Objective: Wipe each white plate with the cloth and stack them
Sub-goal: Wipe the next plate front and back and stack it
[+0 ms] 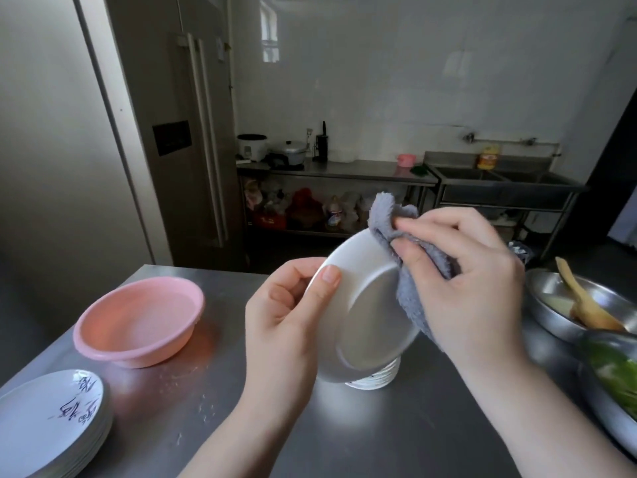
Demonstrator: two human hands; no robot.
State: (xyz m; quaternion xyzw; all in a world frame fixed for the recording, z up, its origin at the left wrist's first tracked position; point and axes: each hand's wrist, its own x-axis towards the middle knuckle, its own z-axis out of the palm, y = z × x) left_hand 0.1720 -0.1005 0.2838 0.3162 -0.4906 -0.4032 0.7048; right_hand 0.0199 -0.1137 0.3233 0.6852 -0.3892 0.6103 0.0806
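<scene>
- Your left hand grips a white plate by its rim at about 9 o'clock, thumb on the face and fingers curled behind.
- You hold the plate tilted up above the steel table, its face towards you, near the centre of the view.
- Your right hand pinches a grey cloth over the plate's rim at about 2 o'clock; the cloth wraps the edge, with fingers curled on it.
- Directly under the held plate, at 6 o'clock from it, a stack of white plates stands on the table, mostly hidden.
- At 8 o'clock in the view lies another stack of plates with dark writing on the top one.
- A pink basin sits at 9 o'clock from your left hand, well apart.
- At 3 o'clock a metal bowl holds a wooden utensil.
</scene>
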